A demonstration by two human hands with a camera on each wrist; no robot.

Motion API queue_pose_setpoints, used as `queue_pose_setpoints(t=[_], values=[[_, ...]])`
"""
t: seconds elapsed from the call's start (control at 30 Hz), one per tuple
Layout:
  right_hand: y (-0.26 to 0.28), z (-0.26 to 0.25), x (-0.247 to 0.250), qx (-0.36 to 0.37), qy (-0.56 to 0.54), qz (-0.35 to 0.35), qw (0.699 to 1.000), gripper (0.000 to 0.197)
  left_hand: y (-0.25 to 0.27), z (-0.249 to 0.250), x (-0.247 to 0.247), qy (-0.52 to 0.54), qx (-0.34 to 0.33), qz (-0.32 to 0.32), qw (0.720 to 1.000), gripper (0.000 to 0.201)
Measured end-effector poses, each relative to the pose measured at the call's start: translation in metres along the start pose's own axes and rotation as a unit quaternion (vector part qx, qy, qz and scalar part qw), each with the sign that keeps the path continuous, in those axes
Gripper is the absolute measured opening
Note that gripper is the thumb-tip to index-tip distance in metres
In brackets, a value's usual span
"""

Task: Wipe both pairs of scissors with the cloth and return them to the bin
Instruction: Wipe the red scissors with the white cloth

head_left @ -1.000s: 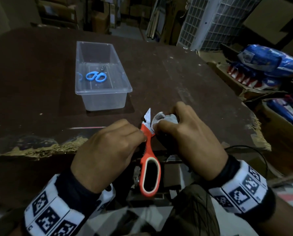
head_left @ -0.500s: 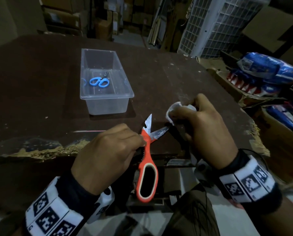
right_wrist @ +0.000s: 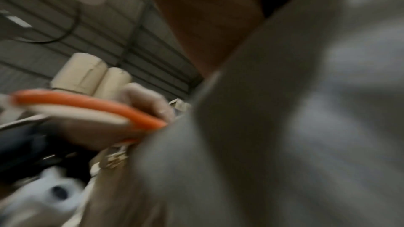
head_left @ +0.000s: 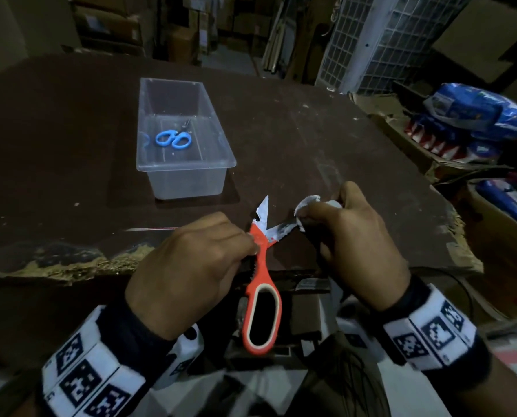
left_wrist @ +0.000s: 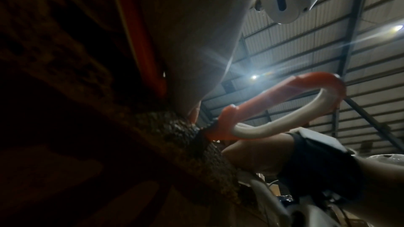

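Since a second earlier, we had drawn the white cloth [head_left: 309, 203] off the pivot of the orange scissors [head_left: 261, 291] and out along the right-hand blade, so that our right hand [head_left: 352, 236], curled tight around the bunched cloth, now pinched the blade near its tip; the blades stood open in a V, the other one pointing up and bare. We judged this to be one wiping stroke nearing its end, with the second blade possibly still to do before this pair could go back. Our left hand [head_left: 191, 266] gripped the orange scissors at one handle just below the pivot, over the chipped near edge of the desk [head_left: 311, 139], while the free handle loop hung down toward us between both wrists. The blue scissors [head_left: 173, 139] lay inside the clear plastic bin [head_left: 188, 183], well apart from both hands, farther back and to the left on the desk; whether they were already wiped we could not tell
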State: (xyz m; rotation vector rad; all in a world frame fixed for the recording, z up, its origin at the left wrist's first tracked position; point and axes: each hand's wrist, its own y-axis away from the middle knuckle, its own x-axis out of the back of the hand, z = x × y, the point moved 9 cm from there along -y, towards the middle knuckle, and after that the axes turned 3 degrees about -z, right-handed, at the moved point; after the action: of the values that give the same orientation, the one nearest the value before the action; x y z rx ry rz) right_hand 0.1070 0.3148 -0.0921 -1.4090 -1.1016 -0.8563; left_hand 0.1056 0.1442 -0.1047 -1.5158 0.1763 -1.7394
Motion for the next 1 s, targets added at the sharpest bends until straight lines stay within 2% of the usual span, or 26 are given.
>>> queue_pose_setpoints(t=[0.17,0.27,0.33,0.4,0.53,0.63,0.73,0.83,0.93,1.0], values=[[0.020,-0.033,0.006,0.045,-0.035,0.026,0.998,0.019,-0.002,0.002,0.000,-0.011,-0.006,0.002,1.000,0.013],[0.016,-0.039,0.006,0.076,-0.089,0.000,0.993,0.029,-0.002,0.003,0.001,-0.008,-0.010,0.000,1.000,0.019],[0.005,-0.018,0.005,0.049,-0.066,0.012,0.997,0.039,-0.001,0.001,0.000,-0.010,-0.009,-0.001,1.000,0.019],[-0.003,0.002,0.008,0.002,-0.058,0.025,0.998,0.039,0.001,0.002,-0.001,-0.010,-0.003,-0.004,1.000,0.016],[0.003,-0.030,0.002,0.046,-0.086,-0.022,0.995,0.019,-0.001,0.004,0.000,-0.015,-0.006,0.000,1.000,0.017],[0.005,-0.035,0.005,0.065,-0.102,-0.025,0.992,0.024,0.000,0.003,0.001,-0.017,-0.007,0.006,1.000,0.015],[-0.005,-0.011,0.003,0.036,-0.054,-0.021,0.998,0.033,0.001,0.003,0.000,-0.013,-0.006,0.002,1.000,0.016],[-0.010,0.000,0.000,-0.012,-0.016,-0.046,0.999,0.030,0.002,0.002,0.000,-0.007,-0.006,0.003,1.000,0.017],[-0.006,-0.022,0.002,0.018,-0.050,-0.064,0.997,0.018,0.001,0.003,-0.001,-0.013,-0.011,0.003,1.000,0.020],[0.003,-0.047,-0.003,0.060,-0.079,-0.086,0.991,0.021,0.000,0.005,-0.001,-0.019,-0.011,-0.001,1.000,0.018]])
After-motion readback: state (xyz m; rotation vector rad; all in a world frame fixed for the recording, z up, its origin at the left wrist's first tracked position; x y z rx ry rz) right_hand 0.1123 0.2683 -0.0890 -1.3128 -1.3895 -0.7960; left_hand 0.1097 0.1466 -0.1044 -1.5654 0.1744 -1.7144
